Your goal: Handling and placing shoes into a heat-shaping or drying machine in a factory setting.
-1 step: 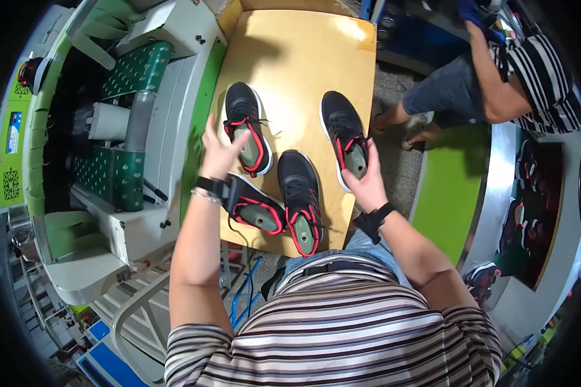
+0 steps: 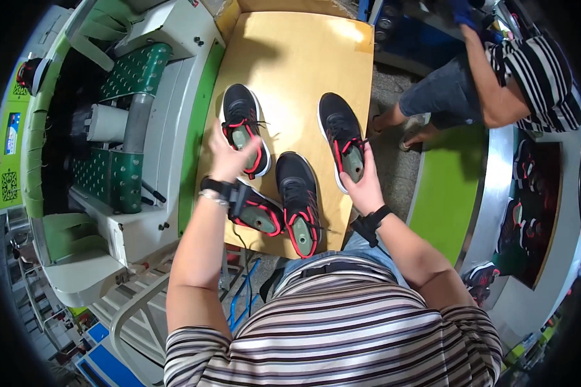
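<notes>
On a wooden table (image 2: 297, 71), black shoes (image 2: 295, 180) sit mostly toes-away, likely for easy reach, the right hand (image 2: 366, 188) gripping one's heel, the left hand (image 2: 226, 158) spread loosely at another's opening.

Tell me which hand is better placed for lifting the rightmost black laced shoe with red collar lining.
Probably the right hand: its thumb and fingers straddle the heel of the rightmost shoe. The left hand, open near the leftmost shoe, is farther away.

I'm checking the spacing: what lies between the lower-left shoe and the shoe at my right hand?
Another black shoe lies between them on the wooden tabletop, seen in the head view.
</notes>
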`<state>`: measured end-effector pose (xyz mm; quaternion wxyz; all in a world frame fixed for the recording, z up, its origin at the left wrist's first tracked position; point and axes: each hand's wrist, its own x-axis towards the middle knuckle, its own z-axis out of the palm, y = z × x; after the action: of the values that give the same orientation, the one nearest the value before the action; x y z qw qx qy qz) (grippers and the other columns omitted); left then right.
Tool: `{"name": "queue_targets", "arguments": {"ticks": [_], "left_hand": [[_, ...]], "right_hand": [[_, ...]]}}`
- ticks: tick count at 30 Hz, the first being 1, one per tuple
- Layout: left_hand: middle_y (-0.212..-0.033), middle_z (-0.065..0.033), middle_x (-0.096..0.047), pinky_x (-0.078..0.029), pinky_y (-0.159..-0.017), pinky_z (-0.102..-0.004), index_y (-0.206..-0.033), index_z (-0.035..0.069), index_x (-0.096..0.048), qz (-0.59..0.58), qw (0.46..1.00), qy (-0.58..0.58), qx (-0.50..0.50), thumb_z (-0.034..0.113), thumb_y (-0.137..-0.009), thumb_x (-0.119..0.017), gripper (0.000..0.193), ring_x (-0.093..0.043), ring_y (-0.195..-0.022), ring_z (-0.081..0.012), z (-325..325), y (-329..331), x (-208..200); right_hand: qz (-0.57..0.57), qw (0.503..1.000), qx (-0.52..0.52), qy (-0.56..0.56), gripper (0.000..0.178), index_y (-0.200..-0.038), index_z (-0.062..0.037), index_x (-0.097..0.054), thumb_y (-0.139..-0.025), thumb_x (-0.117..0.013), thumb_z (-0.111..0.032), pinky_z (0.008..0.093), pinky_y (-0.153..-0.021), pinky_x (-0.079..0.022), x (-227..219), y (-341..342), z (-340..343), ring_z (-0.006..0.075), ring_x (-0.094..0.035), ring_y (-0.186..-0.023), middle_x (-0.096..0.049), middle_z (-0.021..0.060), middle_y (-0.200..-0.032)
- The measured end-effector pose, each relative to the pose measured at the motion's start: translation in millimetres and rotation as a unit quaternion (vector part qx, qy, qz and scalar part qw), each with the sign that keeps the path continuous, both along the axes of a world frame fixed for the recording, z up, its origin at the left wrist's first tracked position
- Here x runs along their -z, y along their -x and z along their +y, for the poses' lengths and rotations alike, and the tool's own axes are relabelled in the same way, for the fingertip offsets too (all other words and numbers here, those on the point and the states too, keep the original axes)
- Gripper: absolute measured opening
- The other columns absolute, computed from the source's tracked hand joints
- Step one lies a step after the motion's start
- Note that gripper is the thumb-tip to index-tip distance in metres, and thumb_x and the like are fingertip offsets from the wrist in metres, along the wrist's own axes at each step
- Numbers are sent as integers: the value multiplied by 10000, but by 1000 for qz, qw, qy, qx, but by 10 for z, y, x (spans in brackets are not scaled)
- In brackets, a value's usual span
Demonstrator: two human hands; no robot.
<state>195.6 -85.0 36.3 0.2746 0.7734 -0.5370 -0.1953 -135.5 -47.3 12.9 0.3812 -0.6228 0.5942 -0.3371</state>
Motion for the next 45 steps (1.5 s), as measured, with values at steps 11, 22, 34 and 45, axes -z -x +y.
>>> {"name": "queue_targets", "arguments": {"ticks": [11, 22, 34, 45], "left_hand": [[-1218, -165, -545, -584, -746, -418, -1433, 95, -258, 606, 746, 120, -249, 44, -827, -694, 748, -634, -1008, -258, 902, -207, -1274], [-1505, -326, -218, -237, -1149, -400, -1514, -18, -112, 32, 873, 276, -401, 299, -874, -678, 911, -272, -1398, -391, 760, -1786, -1883], [-1555, -302, -114, -204, -1164, -485, -1522, 75, -220, 116, 987, -53, -96, 217, -832, -756, 886, -182, -1444, -435, 2047, 146, -654], [-1524, -246, -86, -180, -1173, -402, -1495, 8, 176, 444, 890, 12, -104, 233, -910, -675, 1056, -220, -1405, -313, 2003, 347, 321]], "right_hand": [[-331, 918, -119, -184, 750, -1459, -7, -331, -807, -701, 1, 345, -1090, -358, -1114, -364, -51, 191, -482, -1271, -498, 92, -1378], [-21, 925, -326, 193, 803, -1481, -4, -278, -796, -662, -174, 429, -1088, -383, -2167, -4207, -2085, 423, -462, -1283, -437, 243, -1434], [295, 888, -347, 62, 889, -1423, -202, -439, -642, -840, -342, 408, -975, -477, -395, -1311, -3176, 374, -598, -1100, -594, 205, -1220], [379, 899, -215, -39, 777, -1407, -106, -409, -816, -656, -545, 474, -818, -540, -742, -158, -304, 417, -666, -911, -639, 263, -1063]]}}
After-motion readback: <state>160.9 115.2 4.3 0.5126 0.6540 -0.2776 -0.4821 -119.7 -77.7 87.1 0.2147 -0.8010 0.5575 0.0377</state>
